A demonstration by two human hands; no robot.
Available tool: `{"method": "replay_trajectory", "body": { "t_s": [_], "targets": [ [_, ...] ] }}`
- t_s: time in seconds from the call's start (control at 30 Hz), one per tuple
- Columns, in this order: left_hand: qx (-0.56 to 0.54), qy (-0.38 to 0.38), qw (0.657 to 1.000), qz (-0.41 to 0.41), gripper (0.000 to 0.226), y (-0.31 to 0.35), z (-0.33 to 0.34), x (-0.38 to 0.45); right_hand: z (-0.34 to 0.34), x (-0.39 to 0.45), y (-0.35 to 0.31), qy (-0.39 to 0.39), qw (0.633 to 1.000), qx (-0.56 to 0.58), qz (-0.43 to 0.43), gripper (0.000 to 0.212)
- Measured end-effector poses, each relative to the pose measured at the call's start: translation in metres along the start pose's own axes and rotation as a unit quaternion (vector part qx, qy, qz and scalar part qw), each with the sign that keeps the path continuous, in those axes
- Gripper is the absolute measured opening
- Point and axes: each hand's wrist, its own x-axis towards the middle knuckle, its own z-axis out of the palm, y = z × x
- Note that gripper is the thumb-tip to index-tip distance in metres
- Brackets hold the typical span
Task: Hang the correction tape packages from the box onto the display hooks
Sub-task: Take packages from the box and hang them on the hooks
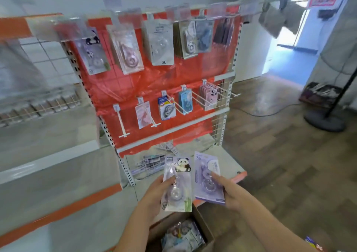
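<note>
Left hand gripping a panda correction tape package, thumb curled over its front, low before the red display rack. Just beside it, touching edge to edge, a purple correction tape package pinched in the right hand. Below, cardboard box open, more packages inside.

Brightness: bright, even indoor light over the red display panel.
Source: strong daylight from the doorway, far right of the panel; it is blown out white-blue.
Glare: pale sheen on the wood floor below the doorway and on the clear label holders above the panel.
Blur: motion smear left of the panel; package print is mostly unreadable.
Distortion: wide-angle bending; shelves left of the panel curve and tilt.
</note>
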Motion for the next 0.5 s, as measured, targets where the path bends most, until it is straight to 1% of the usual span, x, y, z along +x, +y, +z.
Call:
{"method": "replay_trajectory", "body": {
  "t_s": [0.03, 0.13, 0.27, 0.3, 0.4, 0.43, 0.47, 0.5],
  "targets": [
    [0.001, -0.004, 1.000, 0.009, 0.032, 0.004, 0.002, -0.004, 0.001, -0.004, -0.001, 0.003, 1.000, -0.016, -0.010, 0.025],
    [0.008, -0.001, 1.000, 0.028, 0.055, 0.009, 0.007, -0.012, 0.004, -0.010, -0.006, -0.016, 0.998, -0.051, -0.030, 0.043],
    [-0.016, 0.007, 0.998, 0.061, 0.062, 0.026, 0.011, -0.015, 0.007, -0.010, -0.032, -0.038, 0.992, -0.101, -0.064, 0.048],
    [-0.022, 0.013, 0.997, 0.078, 0.060, 0.033, 0.013, -0.016, 0.010, -0.009, -0.042, -0.054, 0.990, -0.107, -0.076, 0.047],
    [-0.039, 0.029, 0.990, 0.131, 0.043, 0.058, 0.021, -0.018, 0.023, -0.006, -0.076, -0.105, 0.980, -0.132, -0.109, 0.044],
    [-0.046, 0.035, 0.988, 0.146, 0.041, 0.068, 0.023, -0.019, 0.029, -0.005, -0.087, -0.123, 0.976, -0.137, -0.120, 0.044],
    [-0.051, 0.037, 0.985, 0.162, 0.041, 0.078, 0.027, -0.021, 0.034, -0.005, -0.098, -0.138, 0.971, -0.140, -0.133, 0.049],
    [-0.054, 0.039, 0.982, 0.177, 0.042, 0.088, 0.031, -0.022, 0.038, -0.004, -0.108, -0.152, 0.967, -0.147, -0.143, 0.061]
  ]
}}
